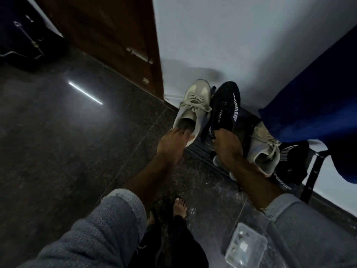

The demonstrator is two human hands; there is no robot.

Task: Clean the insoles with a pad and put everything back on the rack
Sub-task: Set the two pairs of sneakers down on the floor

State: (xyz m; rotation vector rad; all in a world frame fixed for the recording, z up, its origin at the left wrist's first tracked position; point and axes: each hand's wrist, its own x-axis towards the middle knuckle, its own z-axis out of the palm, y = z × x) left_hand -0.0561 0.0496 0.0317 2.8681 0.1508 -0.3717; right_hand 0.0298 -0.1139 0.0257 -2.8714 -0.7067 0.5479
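Two shoes are held at once over the low rack (207,159), the left hand (171,141) hooking fingers inside the beige sneaker (193,109) and the right hand (228,144) pinching the black sneaker (226,111) by its collar, probably lifting or shelving them by sturdy openings.

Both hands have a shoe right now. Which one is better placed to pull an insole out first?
Probably the left. The left hand already has its fingers inside the opening of the beige sneaker, close to the insole. The right hand only grips the black shoe at its collar from outside.
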